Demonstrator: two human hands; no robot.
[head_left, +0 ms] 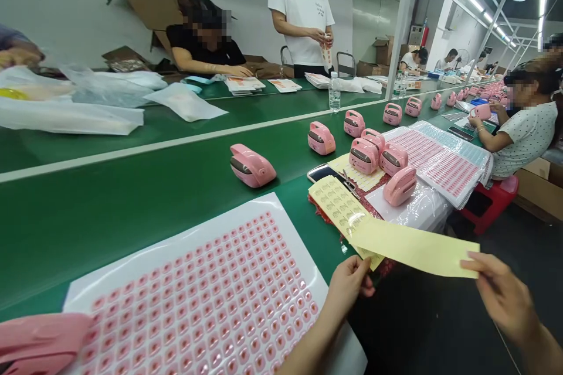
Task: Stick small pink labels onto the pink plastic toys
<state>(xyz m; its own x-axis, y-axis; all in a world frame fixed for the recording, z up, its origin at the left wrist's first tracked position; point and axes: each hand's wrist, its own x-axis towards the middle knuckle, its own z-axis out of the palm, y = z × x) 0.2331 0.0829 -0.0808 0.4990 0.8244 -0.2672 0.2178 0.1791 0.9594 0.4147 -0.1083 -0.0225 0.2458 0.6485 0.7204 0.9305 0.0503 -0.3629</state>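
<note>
A yellow backing sheet (pixel 413 249) hangs in the air off the table's near edge, held between both my hands. My left hand (pixel 347 284) pinches its left end, and my right hand (pixel 501 293) pinches its right end. Its far part, still printed with small labels, curls up toward the table at the left. Below my left forearm lies a white sheet of pink stickers (pixel 206 299) in rows. A pink device (pixel 252 166) rests on the green belt (pixel 109 205) beyond that sheet.
Several more pink devices (pixel 373 152) stand along the belt, with a phone (pixel 323 173) and sticker sheets (pixel 435 161) nearby. A water bottle (pixel 335 91) stands on the divider. Seated and standing people work across and to the right. A red stool (pixel 495 193) is at right.
</note>
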